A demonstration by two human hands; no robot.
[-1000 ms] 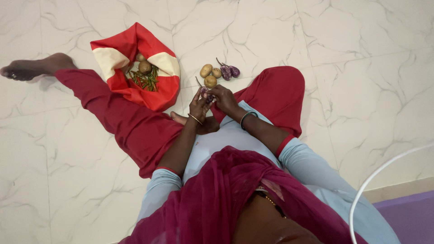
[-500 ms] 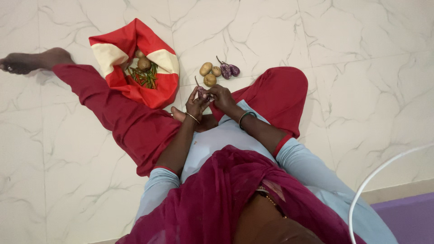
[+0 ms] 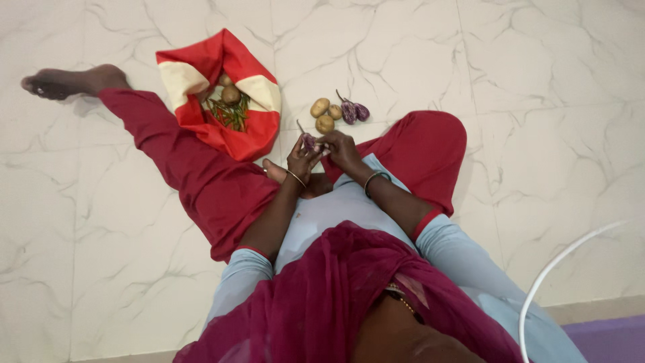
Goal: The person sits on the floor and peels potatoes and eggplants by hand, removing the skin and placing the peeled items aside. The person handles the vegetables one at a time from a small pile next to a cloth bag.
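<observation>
I sit on a white marble floor with my legs in red trousers. My left hand and my right hand meet in front of me, both closed around one small purple eggplant with a thin stem. Just beyond my hands, three potatoes and two more small purple eggplants lie on the floor. A red and cream cloth bag lies open to the left of them, with green chillies and round brown vegetables inside.
My left leg stretches out to the left, its bare foot near the floor's far left. A white curved hose and a purple mat edge sit at the lower right.
My hands have kept to the same spot, turning the small eggplant slightly between the fingers. The vegetables on the floor and the bag have not moved.
</observation>
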